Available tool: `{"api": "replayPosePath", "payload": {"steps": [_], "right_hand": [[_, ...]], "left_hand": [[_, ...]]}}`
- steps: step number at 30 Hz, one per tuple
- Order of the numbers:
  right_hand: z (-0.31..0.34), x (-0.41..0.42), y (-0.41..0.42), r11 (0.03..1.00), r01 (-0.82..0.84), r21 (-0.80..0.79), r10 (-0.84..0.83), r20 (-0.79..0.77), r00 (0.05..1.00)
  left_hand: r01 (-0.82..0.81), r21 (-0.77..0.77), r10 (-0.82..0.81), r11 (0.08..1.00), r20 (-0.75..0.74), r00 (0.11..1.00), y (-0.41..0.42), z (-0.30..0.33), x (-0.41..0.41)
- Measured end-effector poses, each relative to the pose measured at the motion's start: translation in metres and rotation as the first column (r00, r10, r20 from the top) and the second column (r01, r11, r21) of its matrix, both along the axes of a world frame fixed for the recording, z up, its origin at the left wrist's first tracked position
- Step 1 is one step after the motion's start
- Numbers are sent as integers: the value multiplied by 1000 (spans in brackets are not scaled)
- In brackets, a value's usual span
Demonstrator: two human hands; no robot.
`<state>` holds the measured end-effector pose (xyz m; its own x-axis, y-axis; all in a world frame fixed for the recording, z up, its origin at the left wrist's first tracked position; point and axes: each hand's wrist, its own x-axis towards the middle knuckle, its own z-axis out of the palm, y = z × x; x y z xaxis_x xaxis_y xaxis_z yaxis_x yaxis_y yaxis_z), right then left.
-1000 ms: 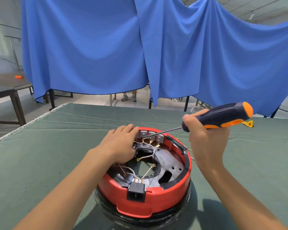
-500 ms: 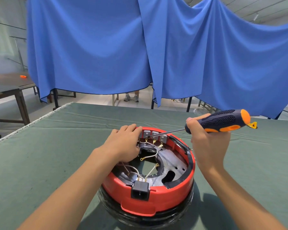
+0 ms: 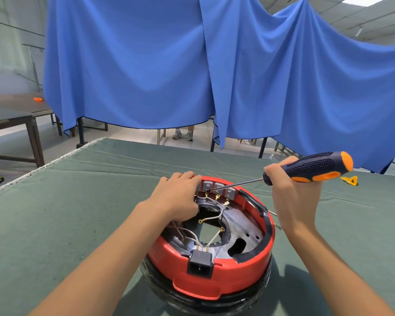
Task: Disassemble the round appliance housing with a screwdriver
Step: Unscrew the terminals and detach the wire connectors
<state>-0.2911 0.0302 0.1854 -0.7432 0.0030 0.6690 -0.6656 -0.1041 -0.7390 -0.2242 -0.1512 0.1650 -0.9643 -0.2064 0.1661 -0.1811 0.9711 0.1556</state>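
- looking down, we see the round appliance housing [image 3: 214, 258] sitting open-side up on the green-covered table [image 3: 66, 213], right in front of us and between our two forearms.
- its red ring [image 3: 237, 281] sits on a dark, glossy lower body [image 3: 205, 304], and a black socket block [image 3: 200, 263] is set into the near rim.
- inside, we see white wires [image 3: 211, 218] with brass ends lying loose over the grey metal plate [image 3: 242, 229]; three small grey terminals [image 3: 218, 188] stand in a row against the far inner wall.
- our left hand [image 3: 178, 199] rests on the far left rim, fingers curled down over the edge and into the inside; we cannot tell whether they pinch a wire there.
- our right hand [image 3: 292, 197] is wrapped round the screwdriver [image 3: 306, 169] at the front of its dark blue and orange handle, just beyond the ring's right side.
- the shaft slants down and left, and its tip meets the leftmost terminal, close beside our left fingertips.
- a small yellow piece [image 3: 349, 180] lies on the cloth behind the handle.
- blue sheets [image 3: 169, 65] hang beyond the table; a brown table [image 3: 12, 115] stands at left with a small orange thing [image 3: 38, 99] on it.
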Motion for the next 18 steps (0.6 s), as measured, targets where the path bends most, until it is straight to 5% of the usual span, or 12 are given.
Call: {"api": "replayPosePath", "payload": {"steps": [18], "right_hand": [[68,-62,-53,918,226,326,-318,265,910]], "left_hand": [[15,18,-14,1000,-56,998,-2,-4,-3]]}}
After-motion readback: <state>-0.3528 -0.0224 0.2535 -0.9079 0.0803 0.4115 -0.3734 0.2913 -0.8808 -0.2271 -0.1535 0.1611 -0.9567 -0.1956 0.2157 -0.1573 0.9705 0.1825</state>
